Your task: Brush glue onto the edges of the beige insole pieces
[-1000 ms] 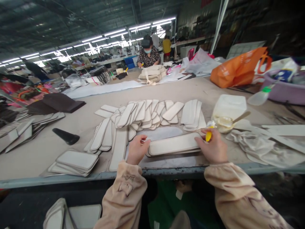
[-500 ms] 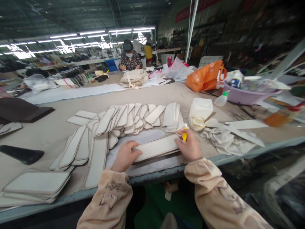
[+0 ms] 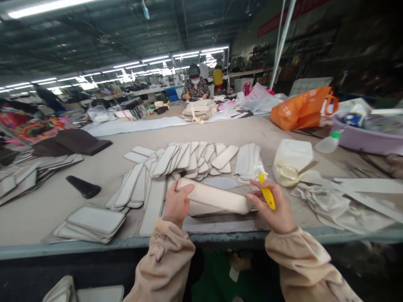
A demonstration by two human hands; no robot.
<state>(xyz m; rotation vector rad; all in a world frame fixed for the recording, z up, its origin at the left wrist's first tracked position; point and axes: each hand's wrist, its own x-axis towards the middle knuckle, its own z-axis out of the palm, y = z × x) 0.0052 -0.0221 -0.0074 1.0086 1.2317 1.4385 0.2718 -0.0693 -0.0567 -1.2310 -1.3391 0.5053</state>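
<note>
My left hand [image 3: 175, 204] grips the left end of a long cream padded piece [image 3: 214, 196], lifted and tilted above a small stack of the same pieces [image 3: 201, 209] near the table's front edge. My right hand [image 3: 274, 207] holds the piece's right end and also clasps a yellow-handled brush [image 3: 267, 194], which points up and away. Both hands are closed. Behind the piece, several more cream pieces [image 3: 185, 159] lie fanned out on the table.
A white tub of glue [image 3: 291, 161] with a stick in it stands right of the hands, beside crumpled cloth [image 3: 333, 207]. Another stack of pieces [image 3: 94, 220] lies at front left, a black piece [image 3: 82, 186] behind it. An orange bag [image 3: 300, 109], a purple basin [image 3: 368, 136] and a seated person [image 3: 195, 83] are farther back.
Both hands have raised the top cream piece off its stack and tilted it. The brush in my right hand now stands more upright.
</note>
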